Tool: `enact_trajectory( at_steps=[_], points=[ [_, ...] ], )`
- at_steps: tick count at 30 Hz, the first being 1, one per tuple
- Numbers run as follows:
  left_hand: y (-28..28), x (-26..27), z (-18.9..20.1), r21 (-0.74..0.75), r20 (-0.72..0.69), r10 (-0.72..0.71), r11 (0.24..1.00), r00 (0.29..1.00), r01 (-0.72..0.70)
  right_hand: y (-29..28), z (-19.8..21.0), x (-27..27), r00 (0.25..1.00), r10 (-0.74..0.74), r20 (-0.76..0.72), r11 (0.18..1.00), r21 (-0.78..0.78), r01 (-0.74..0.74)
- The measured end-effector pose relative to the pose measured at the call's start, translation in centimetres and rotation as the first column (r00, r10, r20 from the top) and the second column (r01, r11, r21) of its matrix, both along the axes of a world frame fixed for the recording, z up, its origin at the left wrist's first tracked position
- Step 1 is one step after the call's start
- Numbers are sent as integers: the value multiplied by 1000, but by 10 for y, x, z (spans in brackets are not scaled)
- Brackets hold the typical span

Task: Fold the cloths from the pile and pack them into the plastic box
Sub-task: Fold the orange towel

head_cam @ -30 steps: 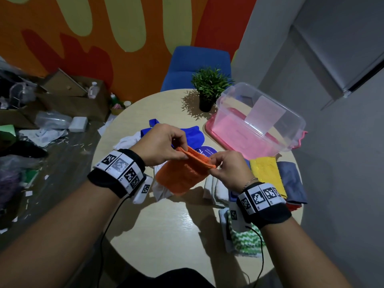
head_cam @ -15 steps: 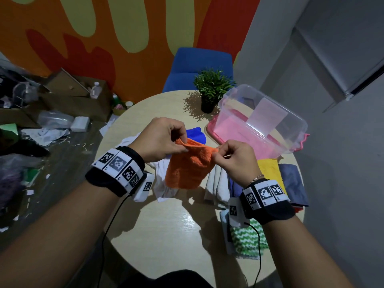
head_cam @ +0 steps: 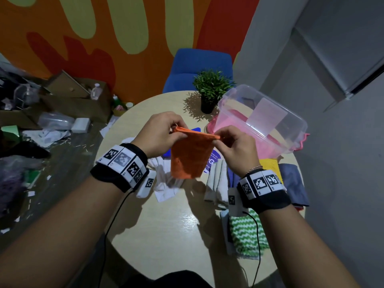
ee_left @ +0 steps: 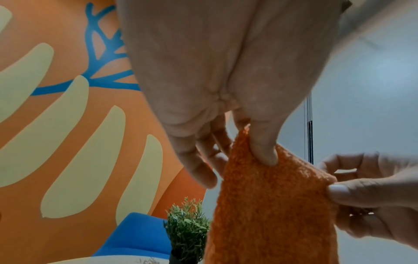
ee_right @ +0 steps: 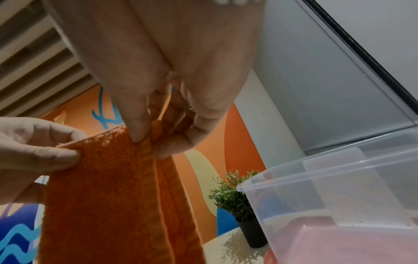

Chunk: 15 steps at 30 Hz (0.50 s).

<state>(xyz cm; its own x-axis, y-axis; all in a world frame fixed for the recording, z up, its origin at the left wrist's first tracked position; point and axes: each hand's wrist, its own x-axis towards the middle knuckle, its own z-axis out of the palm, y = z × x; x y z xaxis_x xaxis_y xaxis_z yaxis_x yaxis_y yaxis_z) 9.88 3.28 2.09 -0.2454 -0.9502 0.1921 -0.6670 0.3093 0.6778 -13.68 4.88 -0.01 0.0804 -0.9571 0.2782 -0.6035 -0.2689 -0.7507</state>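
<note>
The left hand [head_cam: 161, 134] and the right hand [head_cam: 234, 148] each pinch one top corner of the orange cloth [head_cam: 190, 155] between thumb and fingers, so it hangs doubled between them above the middle of the round desk [head_cam: 166, 225]. The clear plastic box [head_cam: 261, 123] stands at the desk's far right edge, just beyond the right hand. The pile of white cloths [head_cam: 166, 179] lies on the desk below the hanging cloth, and folded cloths [head_cam: 291, 179] rest along the right edge.

Head view looking down over the bench [head_cam: 166, 235]; wrist views close under each palm, sharing the orange cloth [ee_left: 271, 205].
</note>
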Motion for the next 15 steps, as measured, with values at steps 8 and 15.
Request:
enact_trajectory(
  at_steps=[8, 15],
  points=[
    [35, -2, -68, 382, 180, -361, 883, 915, 274, 44, -59, -3, 939, 240, -247, 929, 339, -148],
    [79, -5, -168, 796, 142, -563, 554, 814, 244, 93, -144, 8, 743, 587, -322, 604, 785, -137]
  ],
)
